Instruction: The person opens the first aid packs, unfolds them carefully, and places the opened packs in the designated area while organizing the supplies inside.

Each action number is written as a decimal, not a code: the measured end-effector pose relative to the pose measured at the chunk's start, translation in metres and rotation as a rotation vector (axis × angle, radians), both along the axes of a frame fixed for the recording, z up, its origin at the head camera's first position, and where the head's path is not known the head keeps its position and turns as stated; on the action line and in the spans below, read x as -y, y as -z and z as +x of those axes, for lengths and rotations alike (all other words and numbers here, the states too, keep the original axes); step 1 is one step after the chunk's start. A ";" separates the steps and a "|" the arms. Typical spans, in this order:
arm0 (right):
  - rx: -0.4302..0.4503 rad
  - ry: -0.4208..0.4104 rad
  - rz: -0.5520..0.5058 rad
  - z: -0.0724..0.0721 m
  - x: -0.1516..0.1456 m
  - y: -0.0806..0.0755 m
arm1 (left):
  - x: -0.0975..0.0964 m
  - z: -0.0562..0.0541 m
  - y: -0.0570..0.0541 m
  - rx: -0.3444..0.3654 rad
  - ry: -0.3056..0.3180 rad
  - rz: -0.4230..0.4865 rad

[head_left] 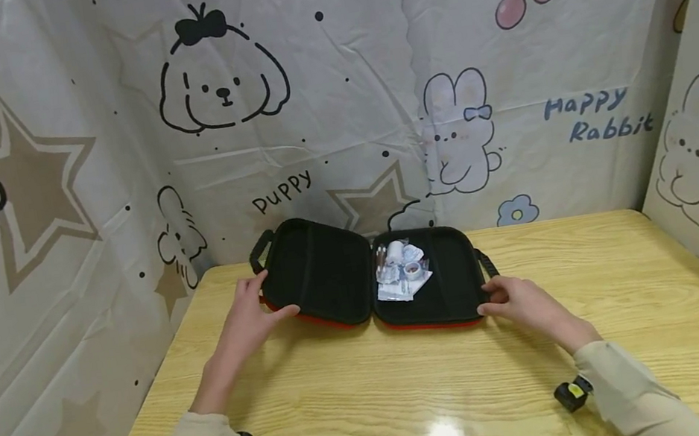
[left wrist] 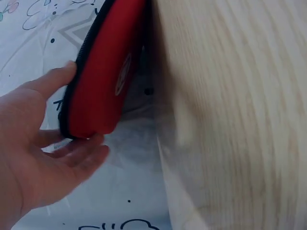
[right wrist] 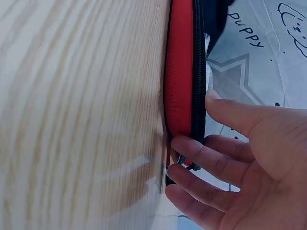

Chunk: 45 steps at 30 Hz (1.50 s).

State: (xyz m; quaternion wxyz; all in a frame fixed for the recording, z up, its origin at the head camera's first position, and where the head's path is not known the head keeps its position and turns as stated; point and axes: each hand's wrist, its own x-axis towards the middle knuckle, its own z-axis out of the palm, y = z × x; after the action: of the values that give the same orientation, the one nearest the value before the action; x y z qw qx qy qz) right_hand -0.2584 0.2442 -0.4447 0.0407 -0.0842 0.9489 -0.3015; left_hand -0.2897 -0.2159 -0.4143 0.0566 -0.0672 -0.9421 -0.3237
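Note:
A zippered first-aid case, red outside and black inside, lies spread open on the table, its left half [head_left: 338, 280] tilted up from the wood and its right half [head_left: 455, 270] lying lower. In the right half, against the hinge, is a cluster of packaged medical supplies [head_left: 401, 270] with white rolls. My left hand [head_left: 252, 315] holds the left half's outer corner, thumb on the zipper edge and fingers under the red shell [left wrist: 103, 81]. At the opposite corner my right hand [head_left: 521, 301] grips the right half, thumb [right wrist: 216, 98] at the rim and fingers curled round the end.
Black carry handles [head_left: 261, 250] stick out at both outer ends of the case. Behind the wooden table [head_left: 365, 411] hangs a printed cloth [head_left: 332, 100], which also closes off the left and right sides. A small black camera sits at each wrist.

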 end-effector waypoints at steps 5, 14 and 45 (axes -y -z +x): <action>0.013 0.003 -0.004 -0.001 -0.006 0.000 | 0.005 -0.004 0.008 0.108 -0.017 -0.035; 0.017 0.000 -0.002 -0.001 -0.012 0.002 | 0.010 -0.009 0.024 0.178 -0.002 -0.040; -0.219 -0.020 0.068 0.004 -0.014 0.006 | -0.082 -0.030 0.019 -0.060 0.209 -0.122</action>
State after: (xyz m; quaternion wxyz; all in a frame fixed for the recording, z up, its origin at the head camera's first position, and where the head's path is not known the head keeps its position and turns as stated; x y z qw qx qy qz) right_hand -0.2548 0.2587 -0.4508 -0.0573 -0.1249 0.9564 -0.2576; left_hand -0.3196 -0.1337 -0.4333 0.0466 -0.1782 -0.9457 -0.2678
